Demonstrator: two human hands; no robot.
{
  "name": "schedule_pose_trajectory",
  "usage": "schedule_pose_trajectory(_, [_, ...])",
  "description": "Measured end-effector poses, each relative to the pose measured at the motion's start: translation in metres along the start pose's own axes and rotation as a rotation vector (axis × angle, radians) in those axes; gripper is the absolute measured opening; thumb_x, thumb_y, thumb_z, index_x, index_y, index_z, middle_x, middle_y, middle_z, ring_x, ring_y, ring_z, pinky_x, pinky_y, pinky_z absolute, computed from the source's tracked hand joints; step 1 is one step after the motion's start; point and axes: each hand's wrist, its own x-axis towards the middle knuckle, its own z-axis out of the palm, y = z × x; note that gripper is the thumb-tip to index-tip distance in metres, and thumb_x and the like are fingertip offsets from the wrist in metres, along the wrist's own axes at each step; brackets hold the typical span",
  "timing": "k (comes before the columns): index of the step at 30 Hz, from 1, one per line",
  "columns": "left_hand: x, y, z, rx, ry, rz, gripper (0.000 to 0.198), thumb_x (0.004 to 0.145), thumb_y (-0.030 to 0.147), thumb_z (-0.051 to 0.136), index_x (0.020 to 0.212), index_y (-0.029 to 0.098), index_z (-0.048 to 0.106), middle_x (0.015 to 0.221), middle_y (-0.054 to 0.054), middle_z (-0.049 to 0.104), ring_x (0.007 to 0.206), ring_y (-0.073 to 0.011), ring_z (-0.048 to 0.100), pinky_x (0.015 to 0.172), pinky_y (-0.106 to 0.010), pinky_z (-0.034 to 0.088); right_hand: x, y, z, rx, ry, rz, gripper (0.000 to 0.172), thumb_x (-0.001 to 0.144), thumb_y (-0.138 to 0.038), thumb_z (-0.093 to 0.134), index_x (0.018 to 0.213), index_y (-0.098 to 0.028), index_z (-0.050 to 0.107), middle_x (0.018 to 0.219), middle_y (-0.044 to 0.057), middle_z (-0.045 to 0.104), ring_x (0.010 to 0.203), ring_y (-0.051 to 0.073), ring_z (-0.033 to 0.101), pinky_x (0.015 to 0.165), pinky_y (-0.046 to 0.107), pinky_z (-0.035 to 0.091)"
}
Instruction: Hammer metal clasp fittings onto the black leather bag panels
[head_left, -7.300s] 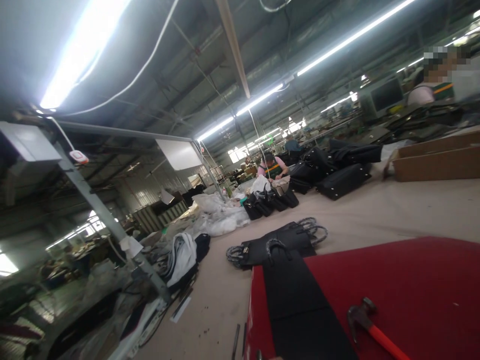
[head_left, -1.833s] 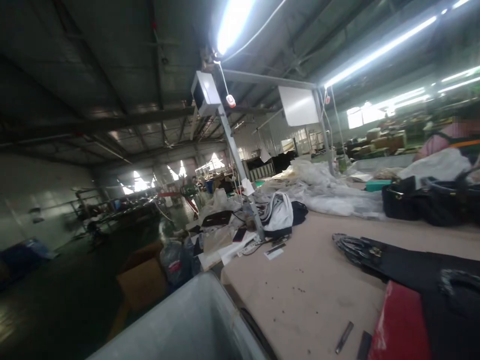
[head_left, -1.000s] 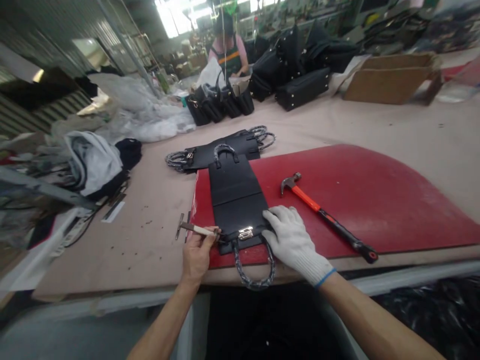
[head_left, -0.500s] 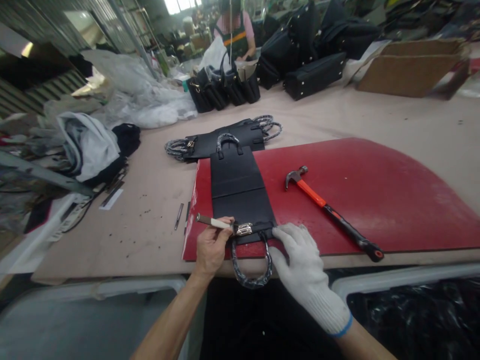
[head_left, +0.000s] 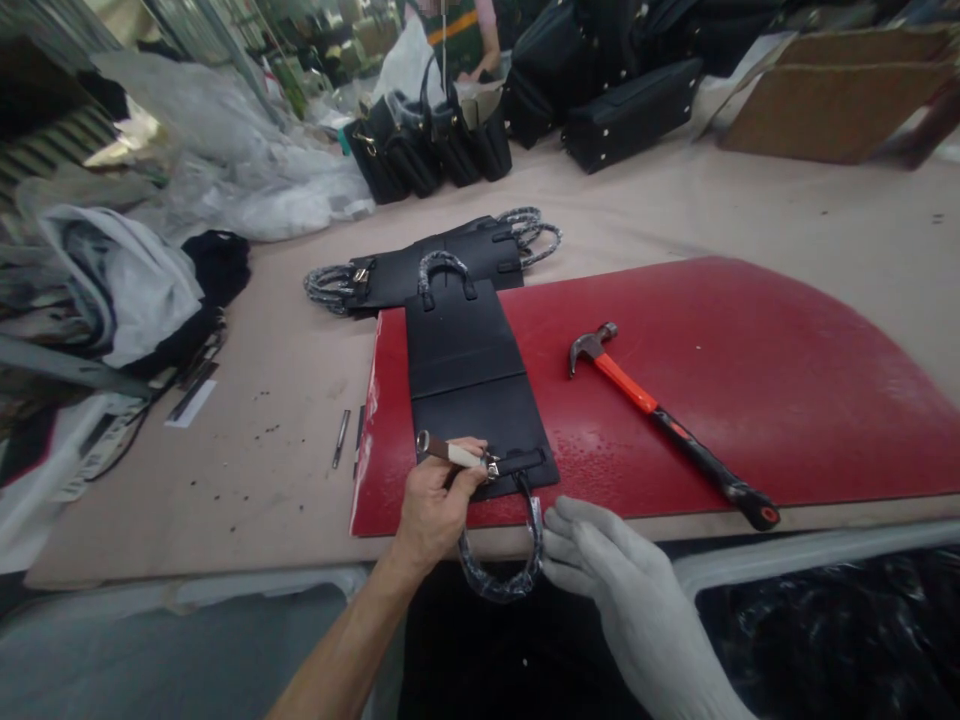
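Observation:
A black leather bag panel lies flat, with plastic-wrapped handles at its far and near ends. My bare left hand pinches a short rod-like tool, white round the middle with a brown end, over the panel's near edge. Partly covered by those fingers is a metal clasp beside a short black strap. Just right of the near wrapped handle is my right hand in a white glove. Its fingers are stretched out and hold nothing; whether they touch the handle I cannot tell.
A claw hammer rests on the red board under the panel. More black panels lie beyond it. A thin metal tool is at left. Black bags, a cardboard box and a person are farther back.
My left hand has shifted right along the near edge, covering part of the clasp, and the rod now tilts differently. My gloved right hand has left the panel's corner and moved nearer me.

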Motion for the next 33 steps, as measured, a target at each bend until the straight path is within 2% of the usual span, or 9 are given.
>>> schedule_pose_trajectory(3, [-0.008,-0.002,-0.010,0.037,-0.004,-0.033,0.012,0.091,0.023,0.067,0.099,0.018,0.075,0.108,-0.008,0.078,0.102,-0.0213,0.074,0.093,-0.032,0.061,-0.001,0.006,0.000,0.204,-0.079,0.186,0.069,0.062,-0.059,0.091,0.111,-0.017,0.068,0.112,0.015,0.074,0.094,0.030,0.073,0.080,0.040,0.058])
schedule_pose_trajectory(6, [-0.016,0.000,-0.017,0.015,0.024,-0.076,0.012,0.092,0.024,0.068,0.099,0.018,0.076,0.107,-0.008,0.079,0.102,-0.0203,0.074,0.093,-0.029,0.061,0.002,0.013,-0.001,0.293,-0.208,0.276,0.058,0.068,-0.056,0.090,0.105,-0.017,0.068,0.097,0.009,0.072,0.075,0.019,0.068,0.065,0.029,0.052])
schedule_pose_trajectory(9, [-0.022,0.003,-0.018,-0.043,0.027,-0.131,0.012,0.092,0.025,0.070,0.098,0.017,0.076,0.106,-0.009,0.079,0.100,-0.0203,0.075,0.089,-0.027,0.062,0.010,0.022,0.000,0.261,-0.273,0.235,0.045,0.075,-0.053,0.085,0.094,-0.016,0.067,0.086,0.003,0.067,0.064,0.014,0.061,0.056,0.025,0.047])
schedule_pose_trajectory(11, [-0.025,0.006,-0.016,-0.079,0.022,-0.175,0.012,0.091,0.026,0.071,0.096,0.017,0.076,0.106,-0.009,0.078,0.099,-0.0206,0.075,0.085,-0.027,0.063,0.015,0.027,0.001,0.150,-0.308,0.168,0.040,0.080,-0.053,0.080,0.083,-0.016,0.064,0.072,0.001,0.063,0.056,0.014,0.057,0.053,0.025,0.044])
schedule_pose_trajectory(15, [-0.030,0.012,-0.014,-0.204,0.017,-0.277,0.015,0.090,0.030,0.074,0.095,0.017,0.076,0.106,-0.009,0.078,0.095,-0.0208,0.076,0.083,-0.027,0.064,0.022,0.032,0.001,-0.128,-0.380,-0.006,0.045,0.088,-0.057,0.070,0.068,-0.018,0.058,0.052,0.001,0.056,0.047,0.014,0.051,0.050,0.026,0.038])
schedule_pose_trajectory(19, [-0.029,0.020,-0.013,-0.292,-0.018,-0.329,0.017,0.089,0.032,0.077,0.096,0.016,0.076,0.105,-0.010,0.078,0.090,-0.0208,0.077,0.081,-0.028,0.064,0.021,0.031,0.004,-0.218,-0.280,-0.126,0.036,0.087,-0.051,0.074,0.079,-0.017,0.065,0.069,0.002,0.065,0.064,0.017,0.060,0.061,0.027,0.046])
schedule_pose_trajectory(24, [-0.014,0.039,-0.004,-0.348,-0.044,-0.280,0.015,0.088,0.031,0.078,0.096,0.017,0.076,0.107,-0.009,0.079,0.095,-0.0225,0.077,0.080,-0.028,0.065,0.019,0.035,0.010,-0.052,-0.302,-0.072,0.037,0.093,-0.052,0.068,0.104,-0.016,0.068,0.077,0.005,0.070,0.067,0.020,0.065,0.063,0.031,0.053])
schedule_pose_trajectory(29, [0.001,0.041,0.007,-0.310,-0.092,-0.201,0.010,0.088,0.024,0.076,0.095,0.018,0.078,0.105,-0.008,0.080,0.103,-0.0218,0.076,0.090,-0.026,0.062,0.022,0.033,0.015,0.052,-0.339,-0.095,0.029,0.089,-0.042,0.073,0.102,-0.017,0.068,0.079,0.004,0.068,0.063,0.017,0.063,0.059,0.028,0.053])
schedule_pose_trajectory(33, [0.002,0.035,0.007,-0.336,-0.118,-0.215,0.009,0.090,0.023,0.074,0.097,0.018,0.077,0.106,-0.007,0.080,0.107,-0.0215,0.075,0.097,-0.028,0.059,0.027,0.024,0.018,0.088,-0.360,-0.088,0.024,0.083,-0.034,0.074,0.097,-0.016,0.068,0.079,0.003,0.066,0.065,0.018,0.064,0.062,0.029,0.055])
